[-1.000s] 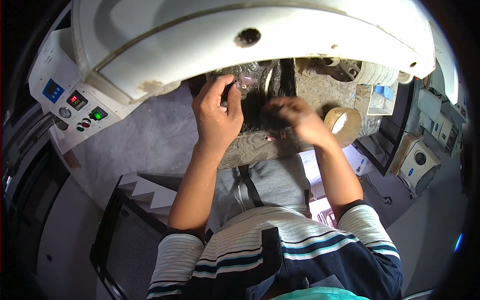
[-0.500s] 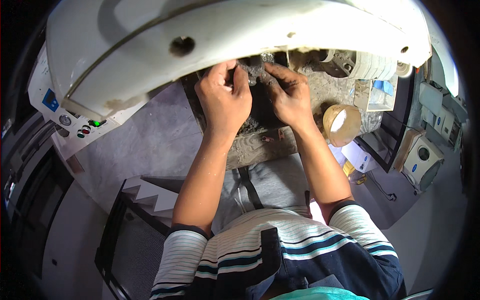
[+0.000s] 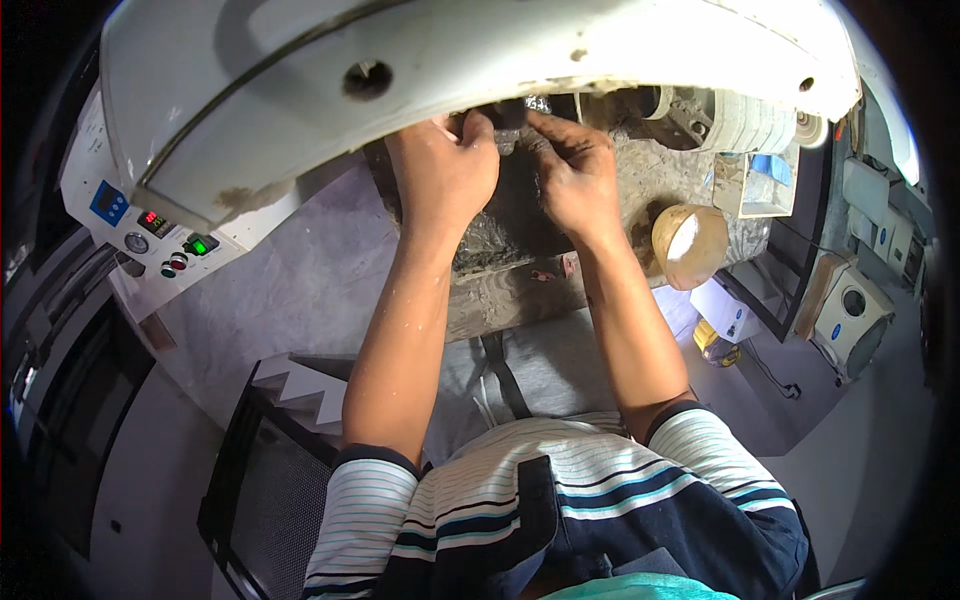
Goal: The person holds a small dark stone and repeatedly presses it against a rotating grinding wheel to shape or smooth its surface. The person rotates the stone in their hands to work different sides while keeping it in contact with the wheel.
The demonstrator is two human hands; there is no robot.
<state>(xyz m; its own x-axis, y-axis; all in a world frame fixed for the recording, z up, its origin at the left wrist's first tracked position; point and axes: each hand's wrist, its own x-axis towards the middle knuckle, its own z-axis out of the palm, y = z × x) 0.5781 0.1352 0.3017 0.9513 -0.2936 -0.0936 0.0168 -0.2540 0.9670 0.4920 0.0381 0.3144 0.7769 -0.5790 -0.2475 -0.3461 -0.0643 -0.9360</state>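
A dark, wet-looking piece [image 3: 509, 116] sits between the left hand [image 3: 446, 178] and right hand [image 3: 579, 185], beneath the smooth, curved white cover [image 3: 500, 60]; whether the fingers [image 3: 566, 133] clamp it, I cannot tell. The surface [image 3: 640, 178] looks rough, grimy.

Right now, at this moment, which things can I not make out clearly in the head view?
All in the head view:
- Left hand: index fingertip hidden under the white machine cover, so its grip is unclear.
- Dark piece by the fingertips of the right hand: upper part hidden by the cover.
- Round gauge: dial too small to read.
- Cover's top: cut off by the upper edge.
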